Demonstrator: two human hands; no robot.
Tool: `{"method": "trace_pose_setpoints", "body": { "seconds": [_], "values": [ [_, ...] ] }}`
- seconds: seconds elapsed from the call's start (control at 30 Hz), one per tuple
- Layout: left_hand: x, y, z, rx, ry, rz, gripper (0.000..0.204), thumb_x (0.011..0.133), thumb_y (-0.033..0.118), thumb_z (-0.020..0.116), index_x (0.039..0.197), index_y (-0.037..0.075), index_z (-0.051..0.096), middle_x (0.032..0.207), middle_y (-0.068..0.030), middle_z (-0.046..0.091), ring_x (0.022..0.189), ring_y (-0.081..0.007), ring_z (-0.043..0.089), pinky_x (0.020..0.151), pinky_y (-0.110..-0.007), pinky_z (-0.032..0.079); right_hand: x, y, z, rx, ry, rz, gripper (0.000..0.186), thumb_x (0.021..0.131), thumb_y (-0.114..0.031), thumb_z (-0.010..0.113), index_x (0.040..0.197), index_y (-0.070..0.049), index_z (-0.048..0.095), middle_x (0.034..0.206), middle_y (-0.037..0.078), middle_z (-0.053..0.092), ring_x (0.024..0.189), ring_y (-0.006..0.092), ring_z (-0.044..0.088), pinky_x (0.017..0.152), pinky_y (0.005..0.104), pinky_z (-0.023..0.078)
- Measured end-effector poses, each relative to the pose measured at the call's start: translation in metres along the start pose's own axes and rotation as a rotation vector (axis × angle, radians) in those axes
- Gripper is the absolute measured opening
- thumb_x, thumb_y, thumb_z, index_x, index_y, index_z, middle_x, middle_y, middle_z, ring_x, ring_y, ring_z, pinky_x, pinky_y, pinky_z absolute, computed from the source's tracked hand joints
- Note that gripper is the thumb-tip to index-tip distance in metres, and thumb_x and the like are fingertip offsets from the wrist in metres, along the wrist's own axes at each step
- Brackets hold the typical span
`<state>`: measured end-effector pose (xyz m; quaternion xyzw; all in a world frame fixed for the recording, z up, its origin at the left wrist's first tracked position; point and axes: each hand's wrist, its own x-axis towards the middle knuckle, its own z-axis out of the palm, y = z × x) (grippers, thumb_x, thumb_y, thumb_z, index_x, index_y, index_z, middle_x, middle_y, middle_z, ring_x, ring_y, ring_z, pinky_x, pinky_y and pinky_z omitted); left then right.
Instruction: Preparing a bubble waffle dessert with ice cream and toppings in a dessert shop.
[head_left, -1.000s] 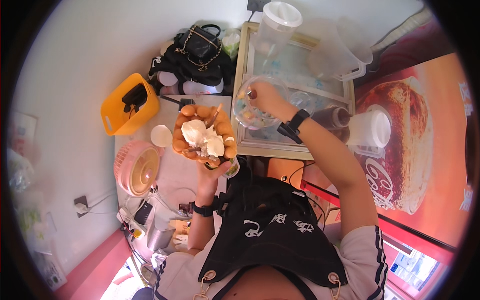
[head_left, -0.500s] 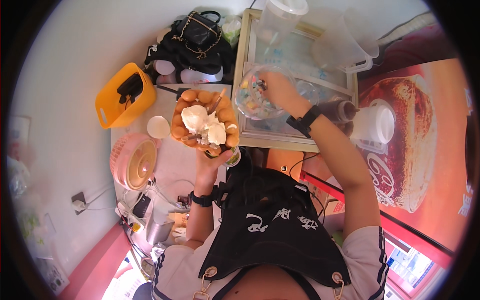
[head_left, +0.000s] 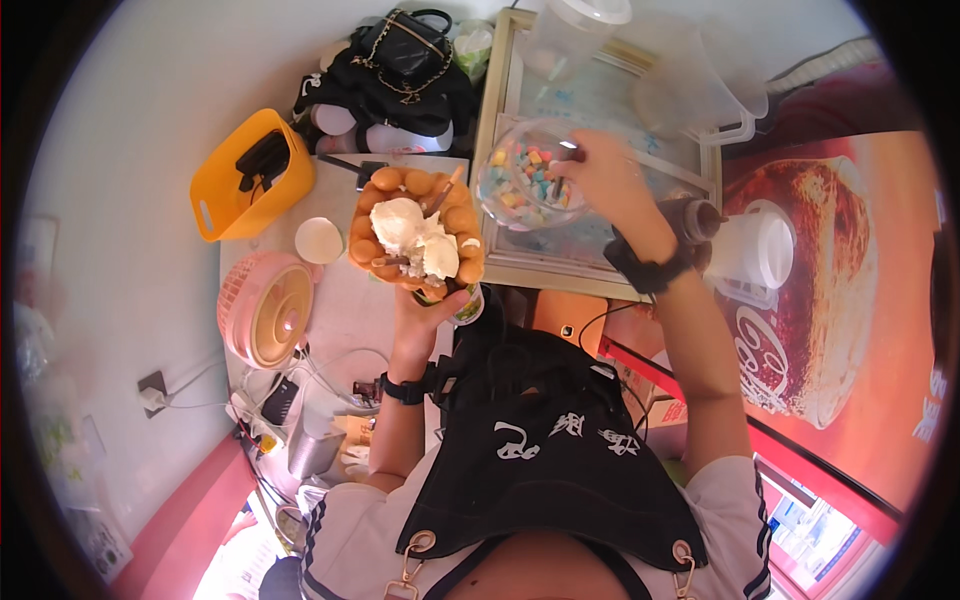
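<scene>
My left hand (head_left: 415, 325) holds up a golden bubble waffle (head_left: 462, 222) from below, its fingers wrapped round the base. White ice cream scoops (head_left: 400, 224) and brown wafer sticks (head_left: 442, 195) sit in it. A clear round tub (head_left: 493, 190) holds small pastel pieces (head_left: 525, 187) that look like marshmallows. Over its right rim is my right hand (head_left: 608, 178), fingertips pinched together and pointing left. Something small and dark shows at those fingertips; I cannot make out what it is.
The tub stands on a glass-topped freezer (head_left: 500, 262). Behind are clear plastic pitchers (head_left: 700, 85); a dark bottle (head_left: 690, 218) and white cups (head_left: 765, 250) stand right. On the left are a yellow basket (head_left: 225, 205), a pink fan (head_left: 265, 310), a white round container (head_left: 319, 240) and loose cables.
My right hand has drawn back from inside the tub, rightward to its rim. More of the coloured pieces show. My left hand still holds the waffle in about the same place.
</scene>
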<state>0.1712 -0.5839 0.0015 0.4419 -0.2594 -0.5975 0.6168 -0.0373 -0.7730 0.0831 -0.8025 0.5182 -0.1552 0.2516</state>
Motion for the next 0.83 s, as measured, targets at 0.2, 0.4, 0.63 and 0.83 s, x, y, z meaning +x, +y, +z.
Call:
{"method": "trace_pose_setpoints", "body": {
  "seconds": [0.2,0.4,0.63,0.83],
  "values": [
    [0.002,-0.003,0.006,-0.014,-0.003,-0.033,0.062,0.070,0.002,0.079,0.124,0.000,0.048,0.116,-0.0050,0.058,0.106,-0.0153,0.056,0.091,-0.030,0.046,-0.045,-0.035,-0.052,0.680,0.272,0.293,0.014,0.077,-0.005,0.071,0.088,0.001,0.066,0.083,0.010,0.068,0.073,0.0148,0.065,0.069,0.0281,0.053],
    [0.005,-0.001,0.026,0.174,-0.130,-0.074,0.065,0.068,0.005,0.081,0.124,0.001,0.048,0.117,-0.0057,0.058,0.107,-0.0151,0.056,0.092,-0.031,0.045,-0.064,-0.082,-0.061,0.913,0.177,-0.120,0.019,0.081,0.006,0.064,0.098,-0.001,0.064,0.094,0.008,0.067,0.082,0.0120,0.065,0.075,0.0260,0.054],
    [0.001,0.003,0.040,0.220,-0.169,-0.102,0.071,0.067,0.010,0.082,0.126,0.000,0.045,0.118,-0.0065,0.057,0.109,-0.0171,0.055,0.096,-0.031,0.042,-0.040,-0.095,-0.065,0.644,-0.068,-0.315,0.016,0.083,-0.001,0.066,0.098,0.002,0.059,0.099,0.011,0.065,0.083,0.0160,0.065,0.072,0.0262,0.053],
    [-0.002,0.000,0.041,0.209,-0.177,-0.081,0.077,0.067,0.013,0.083,0.129,0.000,0.041,0.121,-0.0068,0.055,0.111,-0.0176,0.053,0.098,-0.032,0.041,-0.017,-0.091,-0.068,0.876,-0.160,-0.103,0.016,0.084,-0.007,0.066,0.095,-0.001,0.057,0.085,0.010,0.066,0.061,0.0138,0.063,0.056,0.0251,0.051]
  ]
}}
